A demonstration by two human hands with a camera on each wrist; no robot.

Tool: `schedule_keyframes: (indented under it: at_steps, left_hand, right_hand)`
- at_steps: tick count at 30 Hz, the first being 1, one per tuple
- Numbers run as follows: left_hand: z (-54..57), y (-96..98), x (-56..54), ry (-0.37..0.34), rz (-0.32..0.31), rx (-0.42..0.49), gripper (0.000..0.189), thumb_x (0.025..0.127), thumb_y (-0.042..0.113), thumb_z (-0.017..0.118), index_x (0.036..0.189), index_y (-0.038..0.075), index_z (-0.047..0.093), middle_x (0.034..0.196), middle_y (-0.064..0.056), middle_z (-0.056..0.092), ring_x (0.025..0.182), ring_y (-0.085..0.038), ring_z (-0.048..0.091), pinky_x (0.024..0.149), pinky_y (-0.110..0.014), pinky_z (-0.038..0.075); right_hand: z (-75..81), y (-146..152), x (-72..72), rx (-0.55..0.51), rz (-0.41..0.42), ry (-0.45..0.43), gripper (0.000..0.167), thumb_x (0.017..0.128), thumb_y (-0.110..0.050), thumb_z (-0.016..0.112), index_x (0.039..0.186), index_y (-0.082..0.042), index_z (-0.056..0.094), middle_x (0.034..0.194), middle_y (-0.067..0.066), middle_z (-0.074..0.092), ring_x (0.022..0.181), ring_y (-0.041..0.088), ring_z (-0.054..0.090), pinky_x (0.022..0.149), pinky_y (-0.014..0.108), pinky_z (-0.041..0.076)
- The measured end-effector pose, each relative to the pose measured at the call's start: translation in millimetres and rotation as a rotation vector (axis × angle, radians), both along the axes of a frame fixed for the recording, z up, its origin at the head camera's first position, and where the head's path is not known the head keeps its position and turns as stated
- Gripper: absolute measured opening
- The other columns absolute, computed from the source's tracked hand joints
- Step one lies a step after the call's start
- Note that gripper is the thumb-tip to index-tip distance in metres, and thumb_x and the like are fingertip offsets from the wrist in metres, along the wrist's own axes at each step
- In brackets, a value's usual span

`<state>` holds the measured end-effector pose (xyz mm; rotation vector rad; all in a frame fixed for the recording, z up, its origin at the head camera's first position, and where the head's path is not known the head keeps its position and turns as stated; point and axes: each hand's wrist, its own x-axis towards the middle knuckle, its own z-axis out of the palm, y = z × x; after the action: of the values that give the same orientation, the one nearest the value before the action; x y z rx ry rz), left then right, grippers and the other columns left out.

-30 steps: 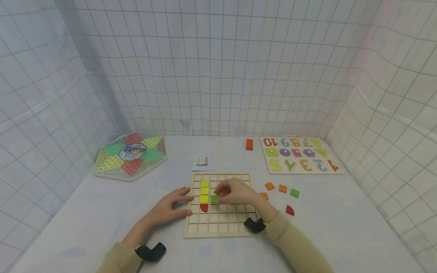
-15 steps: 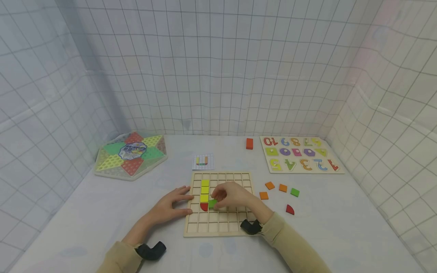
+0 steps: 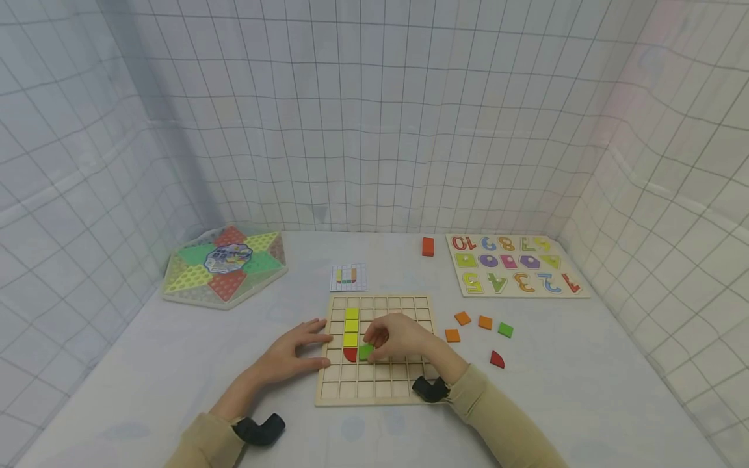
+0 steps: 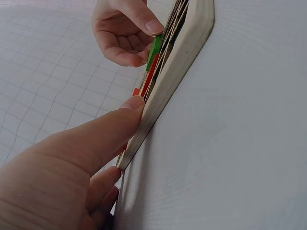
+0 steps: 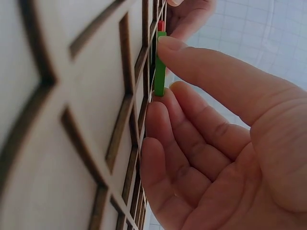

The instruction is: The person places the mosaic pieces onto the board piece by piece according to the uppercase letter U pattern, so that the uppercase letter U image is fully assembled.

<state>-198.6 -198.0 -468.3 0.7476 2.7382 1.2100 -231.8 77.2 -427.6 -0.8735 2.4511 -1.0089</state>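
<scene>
A wooden grid board [image 3: 346, 390] lies in front of me. Three yellow square tiles [image 3: 351, 326] fill cells in one of its columns, with a red quarter-circle tile [image 3: 350, 355] just below them. Between thumb and fingers my right hand [image 3: 400, 337] pinches a green square tile [image 3: 365, 352], right beside the red piece. In the right wrist view the green tile [image 5: 160, 64] sits close over the grid ridges, thumb on its face. My left hand [image 3: 290, 354] rests its fingertips and thumb on the board's left edge; the left wrist view shows that thumb [image 4: 110, 132] at the rim.
Right of the board lie several orange tiles [image 3: 485, 322], another green tile [image 3: 506, 330] and a red quarter-circle [image 3: 497, 359]. Behind it is a pattern card [image 3: 348, 277]. Further back are a star game board [image 3: 225, 266], a red block [image 3: 428, 247] and a number puzzle [image 3: 519, 265].
My right hand has brought the green tile down toward me, from beside the lowest yellow tile to beside the red quarter-circle. The left hand has stayed in place.
</scene>
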Motion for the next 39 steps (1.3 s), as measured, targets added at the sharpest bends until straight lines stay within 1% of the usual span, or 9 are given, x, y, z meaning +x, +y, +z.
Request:
schedule_keyframes:
  at_steps: [9, 22, 30, 39]
  left_hand:
    - [1.2, 0.3, 0.3, 0.002, 0.003, -0.003, 0.050, 0.080, 0.043, 0.072, 0.121, 0.017, 0.065, 0.145, -0.009, 0.040, 0.137, -0.038, 0.024, 0.108, -0.059, 0.020]
    - [0.4, 0.6, 0.4, 0.004, 0.008, -0.010, 0.050, 0.080, 0.044, 0.072, 0.121, 0.017, 0.065, 0.145, -0.008, 0.040, 0.137, -0.037, 0.024, 0.108, -0.059, 0.020]
    - [0.6, 0.6, 0.6, 0.001, 0.007, -0.008, 0.050, 0.080, 0.044, 0.072, 0.121, 0.017, 0.065, 0.145, -0.009, 0.040, 0.137, -0.037, 0.024, 0.108, -0.058, 0.020]
    - [0.9, 0.9, 0.6, -0.001, 0.013, -0.013, 0.050, 0.079, 0.045, 0.072, 0.121, 0.018, 0.065, 0.145, -0.008, 0.040, 0.137, -0.037, 0.024, 0.108, -0.058, 0.020]
  right_hand:
    - [0.1, 0.3, 0.9, -0.001, 0.004, 0.012, 0.025, 0.072, -0.018, 0.083, 0.092, -0.014, 0.068, 0.080, -0.008, 0.063, 0.073, 0.005, 0.058, 0.068, 0.021, 0.050]
    - [-1.7, -0.3, 0.8, 0.023, -0.019, -0.003, 0.025, 0.071, -0.019, 0.083, 0.090, -0.017, 0.068, 0.079, -0.009, 0.062, 0.073, 0.006, 0.058, 0.068, 0.021, 0.050]
    - [-1.4, 0.7, 1.8, 0.019, -0.012, -0.004, 0.025, 0.071, -0.020, 0.083, 0.091, -0.017, 0.067, 0.081, -0.009, 0.063, 0.074, 0.006, 0.058, 0.069, 0.021, 0.050]
    - [-1.2, 0.8, 1.2, 0.008, 0.005, 0.016, 0.025, 0.072, -0.019, 0.083, 0.092, -0.015, 0.069, 0.081, -0.008, 0.063, 0.073, 0.006, 0.057, 0.068, 0.021, 0.049]
